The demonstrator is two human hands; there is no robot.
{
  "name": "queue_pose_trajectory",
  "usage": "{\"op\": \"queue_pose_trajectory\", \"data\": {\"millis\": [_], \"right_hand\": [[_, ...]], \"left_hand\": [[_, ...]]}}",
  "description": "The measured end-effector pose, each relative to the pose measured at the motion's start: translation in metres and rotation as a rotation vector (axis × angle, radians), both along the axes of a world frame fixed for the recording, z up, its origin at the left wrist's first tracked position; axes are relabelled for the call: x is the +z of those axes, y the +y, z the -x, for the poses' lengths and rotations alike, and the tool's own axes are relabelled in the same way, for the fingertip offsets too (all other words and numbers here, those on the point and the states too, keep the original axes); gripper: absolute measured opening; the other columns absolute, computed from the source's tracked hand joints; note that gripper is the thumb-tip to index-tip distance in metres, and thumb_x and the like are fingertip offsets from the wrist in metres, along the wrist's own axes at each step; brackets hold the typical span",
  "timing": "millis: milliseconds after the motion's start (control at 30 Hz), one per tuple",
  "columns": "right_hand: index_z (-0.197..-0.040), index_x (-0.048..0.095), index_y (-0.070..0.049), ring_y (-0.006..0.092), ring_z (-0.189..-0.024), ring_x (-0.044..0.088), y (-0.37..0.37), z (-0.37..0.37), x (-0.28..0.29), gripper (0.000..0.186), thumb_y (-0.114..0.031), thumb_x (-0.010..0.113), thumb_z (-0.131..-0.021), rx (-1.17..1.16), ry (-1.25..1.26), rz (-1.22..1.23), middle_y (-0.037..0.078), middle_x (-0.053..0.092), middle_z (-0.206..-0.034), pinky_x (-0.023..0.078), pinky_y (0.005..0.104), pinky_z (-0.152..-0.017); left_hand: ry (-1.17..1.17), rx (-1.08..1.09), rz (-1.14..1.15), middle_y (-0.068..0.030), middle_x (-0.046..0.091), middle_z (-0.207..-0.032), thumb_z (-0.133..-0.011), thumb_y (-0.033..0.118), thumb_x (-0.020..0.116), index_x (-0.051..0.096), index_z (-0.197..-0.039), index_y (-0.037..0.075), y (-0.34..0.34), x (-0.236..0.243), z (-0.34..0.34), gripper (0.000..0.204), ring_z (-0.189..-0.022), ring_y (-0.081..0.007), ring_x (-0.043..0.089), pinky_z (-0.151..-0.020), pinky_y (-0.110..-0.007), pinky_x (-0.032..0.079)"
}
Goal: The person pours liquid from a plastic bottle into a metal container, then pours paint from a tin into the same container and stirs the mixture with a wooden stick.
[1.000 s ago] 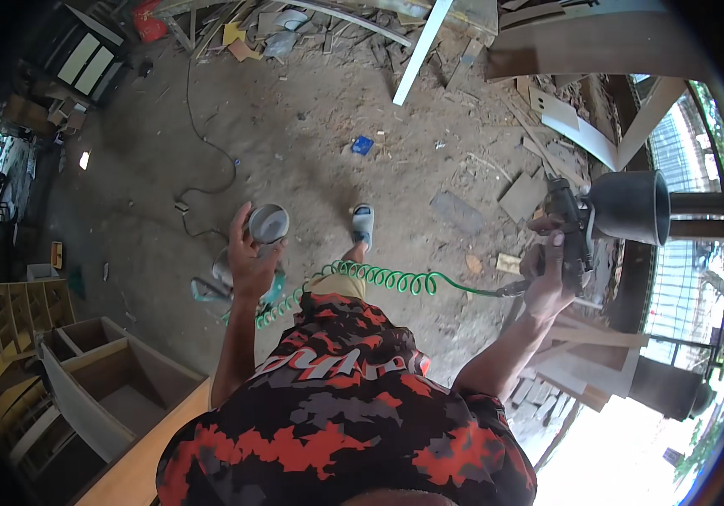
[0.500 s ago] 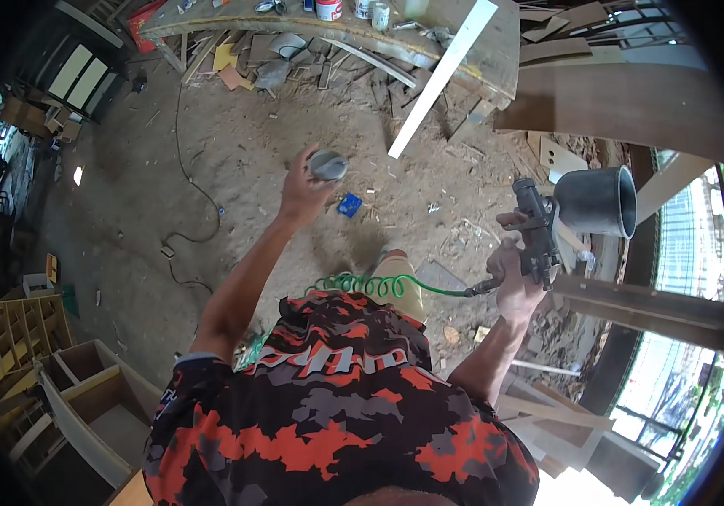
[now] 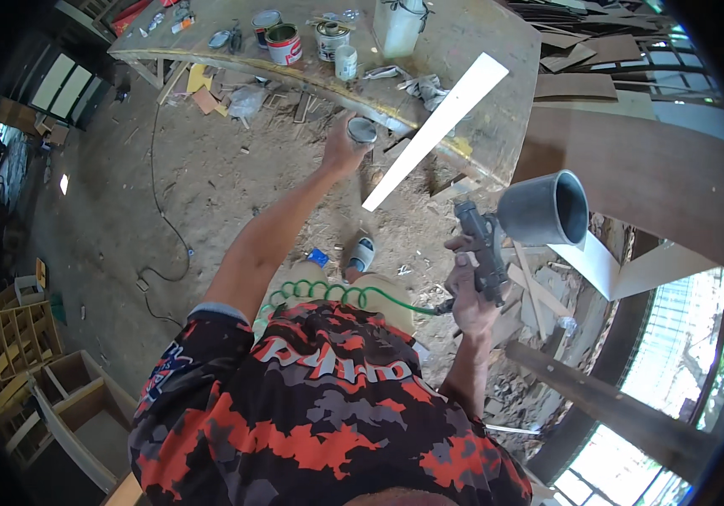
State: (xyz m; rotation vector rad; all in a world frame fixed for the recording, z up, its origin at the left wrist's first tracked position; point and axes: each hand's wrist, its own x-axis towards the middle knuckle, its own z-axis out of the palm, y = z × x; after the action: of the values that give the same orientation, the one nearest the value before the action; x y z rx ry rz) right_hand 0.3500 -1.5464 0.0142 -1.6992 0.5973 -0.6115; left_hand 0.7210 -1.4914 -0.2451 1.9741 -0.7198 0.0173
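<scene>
White plank (image 3: 434, 131) leans off the desk (image 3: 497, 76) beside paint cans (image 3: 283, 42). Left hand (image 3: 341, 152) grasps a small round lid (image 3: 362, 130); right hand (image 3: 467, 291) clenches the upright spray gun (image 3: 484, 244), cup (image 3: 543, 209) opening rightward.

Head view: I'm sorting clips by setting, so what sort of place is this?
Most likely a woodworking or furniture-finishing workshop. Paint cans stand on a rough workbench, unfinished wooden cabinets sit on the dirt floor, and the right hand holds a spray gun on a green coiled hose.
</scene>
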Motion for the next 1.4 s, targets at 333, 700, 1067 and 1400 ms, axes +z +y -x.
{"op": "queue_pose_trajectory", "data": {"millis": [333, 700, 1067, 1400], "right_hand": [[-0.114, 0.078, -0.001, 0.0159, -0.061, 0.066, -0.095, -0.097, -0.016, 0.017, -0.014, 0.069, -0.108, 0.049, 0.169, 0.047, 0.010, 0.078, -0.091, 0.049, 0.0353, -0.058], [-0.116, 0.077, -0.001, 0.0252, -0.072, 0.075, -0.112, -0.199, -0.025, 0.018, -0.015, 0.073, -0.105, 0.078, 0.256, 0.087, 0.014, 0.081, -0.101, 0.054, 0.0380, -0.064], [-0.117, 0.076, 0.002, 0.0226, -0.073, 0.074, -0.111, -0.277, -0.072, 0.017, -0.010, 0.072, -0.105, 0.209, 0.155, 0.221, 0.014, 0.081, -0.102, 0.056, 0.0364, -0.067], [-0.113, 0.076, 0.001, 0.0301, -0.082, 0.078, -0.101, -0.293, -0.084, 0.014, -0.010, 0.075, -0.105, 0.187, 0.177, 0.125, 0.016, 0.080, -0.099, 0.059, 0.0395, -0.072]], "left_hand": [[0.102, 0.042, -0.197, -0.0187, 0.060, -0.157, -0.083, 0.025, 0.096, 0.044, -0.165, 0.011, -0.148, -0.057, -0.112, 0.098, -0.146, -0.0409, 0.056, -0.121, -0.053, 0.047], [0.076, 0.119, -0.249, -0.0121, 0.062, -0.148, -0.079, 0.038, 0.101, 0.050, -0.153, 0.014, -0.149, -0.063, -0.126, 0.092, -0.141, -0.0370, 0.056, -0.115, -0.059, 0.043], [-0.027, 0.215, -0.214, -0.0163, 0.070, -0.137, -0.071, 0.047, 0.103, 0.060, -0.149, 0.010, -0.121, -0.054, -0.252, 0.097, -0.135, -0.0422, 0.059, -0.118, -0.059, 0.039], [0.115, 0.023, 0.022, -0.0159, 0.080, -0.113, -0.076, 0.029, 0.102, 0.072, -0.128, 0.007, -0.111, -0.045, -0.273, 0.063, -0.103, -0.0369, 0.078, -0.093, -0.050, 0.061]]}}
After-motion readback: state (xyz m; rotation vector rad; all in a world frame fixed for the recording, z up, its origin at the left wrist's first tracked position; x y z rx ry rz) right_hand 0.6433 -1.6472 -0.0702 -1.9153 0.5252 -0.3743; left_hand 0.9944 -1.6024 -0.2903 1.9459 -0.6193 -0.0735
